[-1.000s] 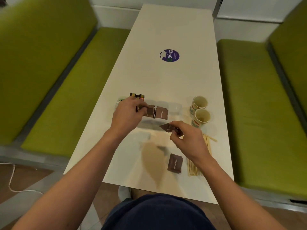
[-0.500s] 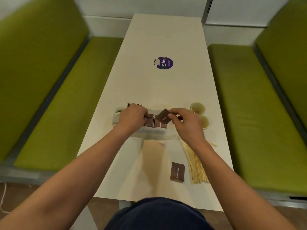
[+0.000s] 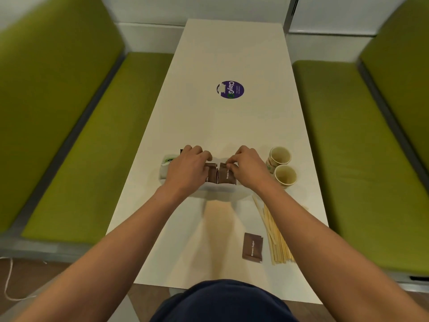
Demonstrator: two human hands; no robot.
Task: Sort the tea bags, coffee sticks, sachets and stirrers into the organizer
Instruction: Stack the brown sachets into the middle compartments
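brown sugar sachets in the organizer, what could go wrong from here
1. The right hand pinches a sachet into the organizer beside the standing sachets that the left hand grips; forcing it could crumple it or tip them.
2. The right wrist sits close to the paper cups, the forearm over the stirrers; drawing back could knock either.

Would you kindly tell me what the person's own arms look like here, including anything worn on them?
Both are bare: the left forearm and the right forearm show no sleeves as far as the frame reaches. No watch, bracelet or glove shows at either wrist, and no ring on the visible fingers. A dark blue garment shows at the bottom edge.
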